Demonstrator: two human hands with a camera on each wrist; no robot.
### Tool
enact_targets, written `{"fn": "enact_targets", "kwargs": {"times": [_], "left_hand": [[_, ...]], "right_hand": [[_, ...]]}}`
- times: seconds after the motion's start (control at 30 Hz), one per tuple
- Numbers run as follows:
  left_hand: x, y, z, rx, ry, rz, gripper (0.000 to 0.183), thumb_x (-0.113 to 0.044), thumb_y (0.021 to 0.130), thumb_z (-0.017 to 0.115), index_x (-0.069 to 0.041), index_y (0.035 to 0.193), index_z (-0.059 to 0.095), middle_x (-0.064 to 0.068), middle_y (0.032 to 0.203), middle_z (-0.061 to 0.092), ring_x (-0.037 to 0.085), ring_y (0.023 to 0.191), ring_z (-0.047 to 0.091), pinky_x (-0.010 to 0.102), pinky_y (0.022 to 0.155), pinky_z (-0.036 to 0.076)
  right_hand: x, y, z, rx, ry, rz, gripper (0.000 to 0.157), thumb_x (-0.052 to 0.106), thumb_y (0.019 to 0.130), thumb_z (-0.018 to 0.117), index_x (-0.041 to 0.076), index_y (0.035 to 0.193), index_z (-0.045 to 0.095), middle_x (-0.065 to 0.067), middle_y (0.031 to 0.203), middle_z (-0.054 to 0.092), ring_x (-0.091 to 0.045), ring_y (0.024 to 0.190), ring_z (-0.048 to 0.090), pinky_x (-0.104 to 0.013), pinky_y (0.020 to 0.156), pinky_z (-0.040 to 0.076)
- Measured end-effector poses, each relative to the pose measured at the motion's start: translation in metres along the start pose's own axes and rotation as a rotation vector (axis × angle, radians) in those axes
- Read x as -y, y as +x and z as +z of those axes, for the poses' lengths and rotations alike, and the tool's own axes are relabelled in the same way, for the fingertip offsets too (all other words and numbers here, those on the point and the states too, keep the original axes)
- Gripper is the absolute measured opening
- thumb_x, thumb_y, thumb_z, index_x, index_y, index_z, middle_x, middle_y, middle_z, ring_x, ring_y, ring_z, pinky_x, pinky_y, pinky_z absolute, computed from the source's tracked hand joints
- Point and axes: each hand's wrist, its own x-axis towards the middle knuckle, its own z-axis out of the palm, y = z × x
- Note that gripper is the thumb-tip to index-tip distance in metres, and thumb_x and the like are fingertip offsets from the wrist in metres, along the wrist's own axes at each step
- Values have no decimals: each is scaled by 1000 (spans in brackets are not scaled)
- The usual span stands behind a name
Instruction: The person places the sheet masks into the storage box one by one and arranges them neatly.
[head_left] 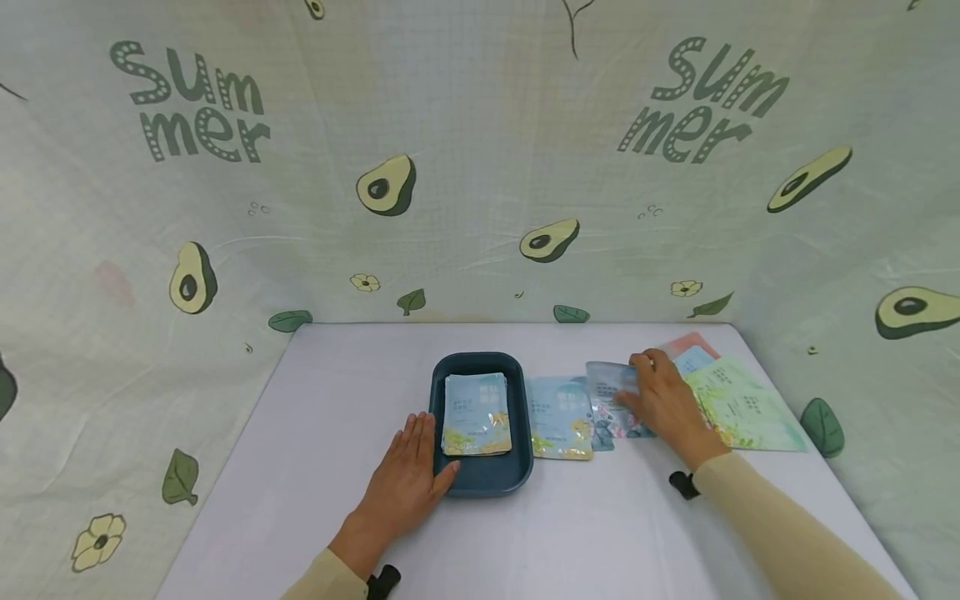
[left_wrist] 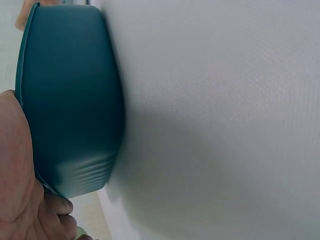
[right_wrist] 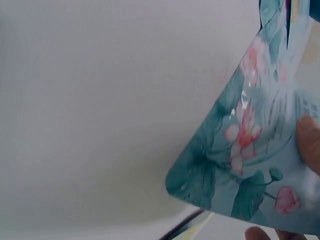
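Observation:
A dark teal tray [head_left: 487, 479] stands on the table and holds light-blue flat sachets [head_left: 477, 412]. My left hand [head_left: 401, 475] lies along its left side with fingers straight, the thumb at the near left part of the rim. The left wrist view shows the tray's outer wall [left_wrist: 70, 100] beside the palm. My right hand [head_left: 667, 404] pinches a blue sachet [right_wrist: 240, 165] printed with pink lotus flowers, thumb on its face. This sachet is raised at an angle. Under and beside it lies another light-blue sachet [head_left: 558, 417], right of the tray.
Green sachets [head_left: 750, 408] lie fanned at the table's right side, with a pink packet [head_left: 690, 343] behind them. The white table [head_left: 322, 467] meets an avocado-print cloth [head_left: 465, 275] at the back and sides.

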Motion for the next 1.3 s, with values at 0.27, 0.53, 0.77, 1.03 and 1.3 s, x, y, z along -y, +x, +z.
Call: {"fn": "enact_targets", "kwargs": {"times": [0.27, 0.53, 0.77, 1.03, 1.3], "left_hand": [[1, 1, 0, 6, -21, -3, 89, -57, 109, 49, 3, 167, 18, 24, 173, 23, 38, 163, 15, 57, 130, 23], [3, 2, 1, 8, -18, -3, 89, -58, 108, 49, 3, 167, 19, 23, 173, 23, 38, 163, 15, 56, 130, 24], [4, 3, 3, 5, -23, -3, 89, -57, 108, 49, 2, 167, 19, 24, 173, 24, 38, 163, 15, 56, 130, 24], [4, 2, 4, 3, -37, -7, 89, -57, 108, 49, 3, 167, 19, 25, 172, 24, 39, 163, 15, 57, 130, 24], [3, 2, 3, 4, -28, -11, 89, -56, 108, 50, 3, 167, 19, 25, 172, 25, 39, 163, 16, 56, 129, 25]], "right_hand": [[4, -1, -8, 108, 252, 195, 55, 11, 103, 69, 1, 148, 38, -33, 137, 55, -38, 93, 64, -55, 82, 56], [7, 6, -14, 296, 475, 369, 43, 10, 98, 69, 2, 140, 59, -33, 154, 49, -50, 125, 56, -62, 97, 50], [10, 2, 1, 272, 445, 358, 39, 14, 102, 67, 6, 140, 59, -29, 153, 52, -45, 124, 58, -59, 96, 50], [13, 1, 2, 406, 684, 461, 60, 10, 98, 71, 6, 152, 47, -30, 168, 28, -51, 147, 36, -70, 119, 30], [9, 1, -6, 377, 606, 457, 57, 17, 102, 69, 10, 155, 50, -35, 164, 33, -58, 147, 36, -70, 111, 41]]}}
